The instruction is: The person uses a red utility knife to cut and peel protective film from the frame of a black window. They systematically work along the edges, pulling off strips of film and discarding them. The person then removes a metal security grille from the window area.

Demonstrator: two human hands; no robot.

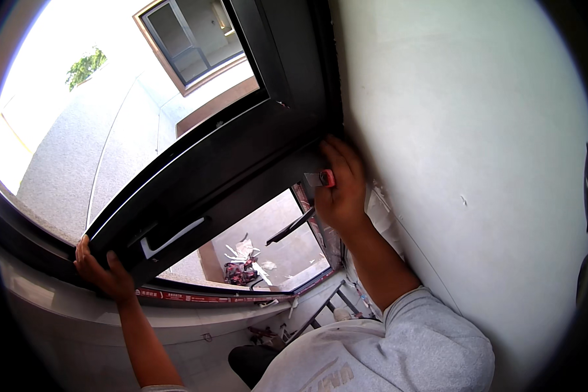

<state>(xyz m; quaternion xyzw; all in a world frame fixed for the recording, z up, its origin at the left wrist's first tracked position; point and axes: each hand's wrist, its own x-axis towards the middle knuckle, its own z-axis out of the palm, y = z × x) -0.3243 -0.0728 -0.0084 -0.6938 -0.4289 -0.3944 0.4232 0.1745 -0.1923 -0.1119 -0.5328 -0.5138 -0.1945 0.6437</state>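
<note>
A dark window sash stands swung open in front of me, with a white handle on its lower rail. My left hand grips the sash's lower left corner, fingers over the edge and thumb on the inner face. Up near the sash's right end, my right hand closes around a small scraper with a red handle. Its flat grey blade points left toward the dark profile. The fingertips of that hand reach the sash where it meets the wall; part of the scraper's handle is hidden in the palm.
A pale wall rises close on my right. Below the sash, a dark stay bar crosses the opening. Red printed tape runs along the lower frame. Outside lie a dark red bag and white scraps. A dark ladder stands below.
</note>
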